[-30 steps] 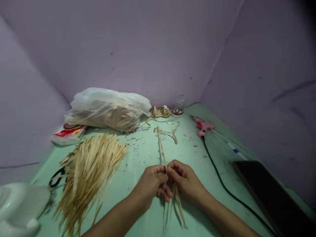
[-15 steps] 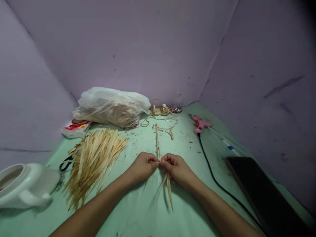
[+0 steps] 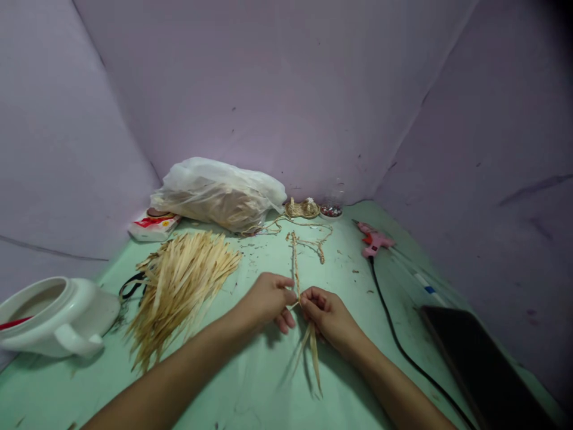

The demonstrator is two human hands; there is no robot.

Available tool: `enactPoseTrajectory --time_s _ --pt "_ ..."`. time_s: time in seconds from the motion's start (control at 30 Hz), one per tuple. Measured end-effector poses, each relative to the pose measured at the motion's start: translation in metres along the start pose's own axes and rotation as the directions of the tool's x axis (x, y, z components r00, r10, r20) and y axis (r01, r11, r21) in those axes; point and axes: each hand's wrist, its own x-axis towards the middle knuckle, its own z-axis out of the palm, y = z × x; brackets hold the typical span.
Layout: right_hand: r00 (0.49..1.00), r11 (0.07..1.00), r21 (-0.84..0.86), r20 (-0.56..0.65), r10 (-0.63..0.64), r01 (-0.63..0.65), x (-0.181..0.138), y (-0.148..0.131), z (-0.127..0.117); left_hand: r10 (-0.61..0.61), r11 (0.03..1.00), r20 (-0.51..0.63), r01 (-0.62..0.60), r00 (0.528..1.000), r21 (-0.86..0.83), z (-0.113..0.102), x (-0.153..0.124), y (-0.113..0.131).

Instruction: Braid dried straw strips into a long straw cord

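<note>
A thin braid of dried straw (image 3: 295, 263) runs away from me across the pale green table (image 3: 250, 388). My left hand (image 3: 267, 297) and my right hand (image 3: 325, 313) meet at its near end, each pinching the loose strands there. The unbraided strand ends (image 3: 313, 358) trail toward me below my right hand. The braid's far end curls near a small woven straw piece (image 3: 302, 208) at the back wall.
A loose pile of straw strips (image 3: 179, 283) lies at my left, over black scissors (image 3: 132, 285). A white pot (image 3: 56, 316) stands at far left. A plastic bag of straw (image 3: 218, 194) and a red-white packet (image 3: 153, 226) sit behind. A pink glue gun (image 3: 374, 240) with black cord (image 3: 394, 340) and a dark flat slab (image 3: 483, 364) lie right.
The view has shifted, bringing more of the white pot into sight at the left. My hands stay pinched together at the braid's end; the left fingers have spread slightly.
</note>
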Motion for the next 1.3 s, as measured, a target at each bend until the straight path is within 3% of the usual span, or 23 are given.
enactPoseTrajectory --time_s 0.1,0.27,0.4,0.5,0.63,0.77,0.87,0.97,1.03,1.1,1.2,1.3 --pt "1.000 1.000 0.029 0.021 0.010 -0.011 -0.001 -0.003 0.000 -0.023 1.000 0.097 0.025 0.995 -0.018 0.014 0.009 -0.011" --pt "0.999 0.999 -0.029 0.038 0.034 -0.033 0.001 -0.002 -0.003 -0.023 0.985 0.077 0.010 0.997 0.170 0.005 0.019 -0.019" --pt "0.993 0.957 -0.271 -0.032 -0.117 0.104 -0.001 0.001 -0.006 0.185 0.927 0.026 -0.184 0.982 0.326 0.004 0.028 -0.026" --pt "0.983 0.888 -0.445 -0.078 -0.164 0.113 -0.006 -0.001 -0.009 0.289 0.857 0.016 -0.266 0.957 0.442 0.007 0.033 -0.031" --pt "0.978 0.830 -0.553 -0.126 -0.168 0.071 -0.011 -0.007 -0.009 0.195 0.888 0.044 -0.195 0.980 0.417 0.007 0.034 -0.031" --pt "0.963 0.801 -0.596 -0.181 -0.197 0.052 -0.016 -0.010 -0.004 0.154 0.935 -0.003 -0.145 0.988 0.325 0.010 0.031 -0.028" --pt "0.943 0.701 -0.705 -0.155 -0.295 0.104 -0.023 -0.010 0.002 0.107 0.980 -0.024 -0.102 0.994 0.169 0.012 0.023 -0.023" --pt "0.916 0.507 -0.841 -0.035 -0.399 0.188 -0.030 -0.009 0.008 0.055 0.998 -0.018 -0.054 0.998 0.033 0.012 0.013 -0.017" --pt "0.905 0.398 -0.892 0.029 -0.424 0.215 -0.033 -0.008 0.012 0.032 0.999 -0.014 -0.033 0.999 -0.018 0.012 0.007 -0.015" --pt "0.905 0.349 -0.909 0.064 -0.420 0.226 -0.036 -0.008 0.014 0.032 0.999 -0.043 -0.033 0.999 -0.020 0.012 0.005 -0.017" --pt "0.904 0.406 -0.864 0.119 -0.410 0.298 -0.039 -0.011 0.014 0.084 0.996 -0.080 -0.083 0.993 0.015 0.011 0.006 -0.022" --pt "0.917 0.641 -0.709 0.020 -0.398 0.294 -0.035 -0.017 0.006 0.132 0.991 -0.060 -0.132 0.989 0.000 0.010 0.009 -0.025"
